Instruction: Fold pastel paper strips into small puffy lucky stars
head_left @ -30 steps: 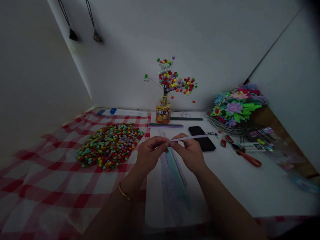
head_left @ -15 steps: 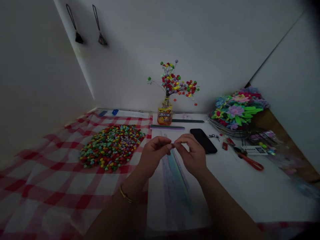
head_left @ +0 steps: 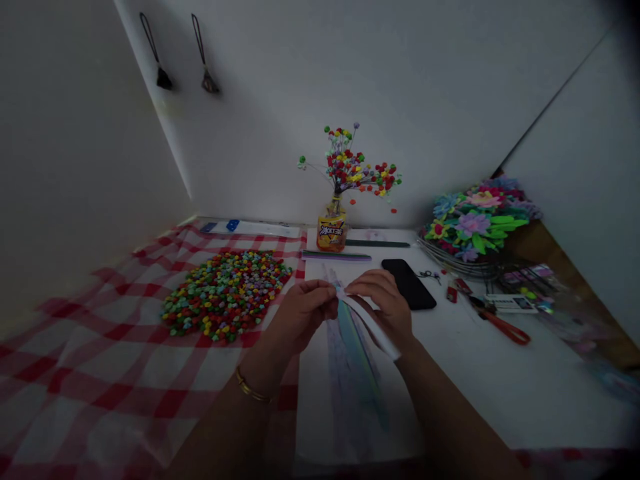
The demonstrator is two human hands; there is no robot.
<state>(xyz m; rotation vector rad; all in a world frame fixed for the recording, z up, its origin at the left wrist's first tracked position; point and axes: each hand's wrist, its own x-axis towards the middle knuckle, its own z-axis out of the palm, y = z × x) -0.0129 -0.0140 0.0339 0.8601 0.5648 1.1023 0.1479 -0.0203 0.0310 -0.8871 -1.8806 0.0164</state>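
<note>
My left hand (head_left: 299,315) and my right hand (head_left: 383,303) meet over the white sheet, both pinching one end of a thin pale paper strip (head_left: 370,325). The strip runs from the fingertips down toward my right wrist. Under the hands lie several long pastel paper strips (head_left: 353,360) on the sheet. A gold bracelet (head_left: 249,388) circles my left wrist. A heap of small colourful folded stars (head_left: 226,293) lies to the left on the red-checked cloth (head_left: 100,360).
A bottle with a star bouquet (head_left: 334,227) stands at the back. A black phone (head_left: 409,283), red-handled scissors (head_left: 497,320), a basket of paper flowers (head_left: 473,227) and packs of strips (head_left: 336,256) lie to the right and behind.
The strip pointed right over the phone a second ago; now it trails down along my right wrist. Both hands stayed close together, turning the strip's end between the fingertips.
</note>
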